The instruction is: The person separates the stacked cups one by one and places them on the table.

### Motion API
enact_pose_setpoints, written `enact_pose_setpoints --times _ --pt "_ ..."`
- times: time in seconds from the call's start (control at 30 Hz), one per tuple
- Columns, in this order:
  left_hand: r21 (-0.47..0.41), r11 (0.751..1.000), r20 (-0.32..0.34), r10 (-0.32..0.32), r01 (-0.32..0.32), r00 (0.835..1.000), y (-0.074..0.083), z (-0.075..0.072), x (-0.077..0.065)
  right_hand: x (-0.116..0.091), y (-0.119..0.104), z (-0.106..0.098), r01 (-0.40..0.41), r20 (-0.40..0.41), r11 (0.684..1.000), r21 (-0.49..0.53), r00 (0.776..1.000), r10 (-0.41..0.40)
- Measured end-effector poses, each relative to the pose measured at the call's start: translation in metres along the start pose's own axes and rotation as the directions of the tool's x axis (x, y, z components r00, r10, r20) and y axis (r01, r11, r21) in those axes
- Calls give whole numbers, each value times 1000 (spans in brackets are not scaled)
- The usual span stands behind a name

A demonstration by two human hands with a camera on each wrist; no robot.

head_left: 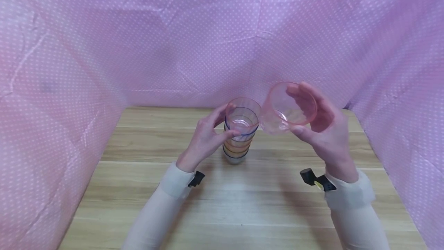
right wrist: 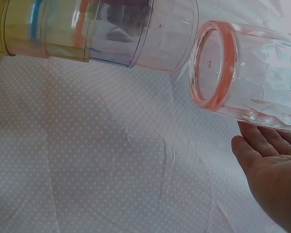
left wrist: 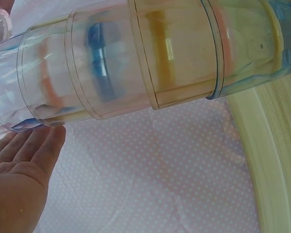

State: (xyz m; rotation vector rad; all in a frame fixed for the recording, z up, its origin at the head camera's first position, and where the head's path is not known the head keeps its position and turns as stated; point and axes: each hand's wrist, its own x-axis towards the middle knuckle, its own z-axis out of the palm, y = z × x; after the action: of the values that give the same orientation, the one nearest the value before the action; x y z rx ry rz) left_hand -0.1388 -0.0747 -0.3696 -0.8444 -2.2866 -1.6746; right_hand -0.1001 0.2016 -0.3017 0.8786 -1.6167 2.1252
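Note:
A tall stack of nested clear tumblers point(head_left: 237, 147) stands on the table, with pink, blue and amber tints among them. My left hand point(head_left: 206, 132) grips the stack near its top, thumb on the near side and fingers behind. To the right, my right hand point(head_left: 327, 132) holds a pink-tinted tumbler point(head_left: 274, 119), tilted with its mouth toward the upper right. The base of this tumbler, a thick pink ring point(right wrist: 228, 63) in the right wrist view, is close beside the stack's top rim. Whether the two touch, I cannot tell.
The wooden table point(head_left: 236, 211) has light planks. Pink cloth with white dots point(head_left: 208, 49) hangs behind it and along both sides. Each wrist carries a small black camera mount point(head_left: 320, 180) at a pale cuff.

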Motion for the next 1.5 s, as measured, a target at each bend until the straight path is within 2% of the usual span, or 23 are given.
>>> enact_pose_setpoints --times 0.3,0.47,0.73,1.0,1.23,1.5 --pt "-5 1000 -4 -3 3 1000 0 -1 0 -13 6 -12 -3 -15 1000 21 1000 3" --pt "-12 1000 -1 -11 10 1000 -1 -1 -1 -22 10 -17 -41 -12 999 -9 999 41" --pt "-3 1000 -4 11 -11 1000 -1 -1 -1 -37 22 -26 -99 -7 992 -83 995 99" --pt "-1 1000 -2 6 -6 1000 0 -1 -1 -53 37 -32 -175 -16 958 -225 984 176" --pt "-6 1000 -1 9 -9 1000 -1 -1 0 -61 50 -37 -195 -22 952 -234 980 196" --pt "-10 1000 1 9 -9 1000 -1 -1 0 -72 61 -43 -271 -31 920 -284 961 273"
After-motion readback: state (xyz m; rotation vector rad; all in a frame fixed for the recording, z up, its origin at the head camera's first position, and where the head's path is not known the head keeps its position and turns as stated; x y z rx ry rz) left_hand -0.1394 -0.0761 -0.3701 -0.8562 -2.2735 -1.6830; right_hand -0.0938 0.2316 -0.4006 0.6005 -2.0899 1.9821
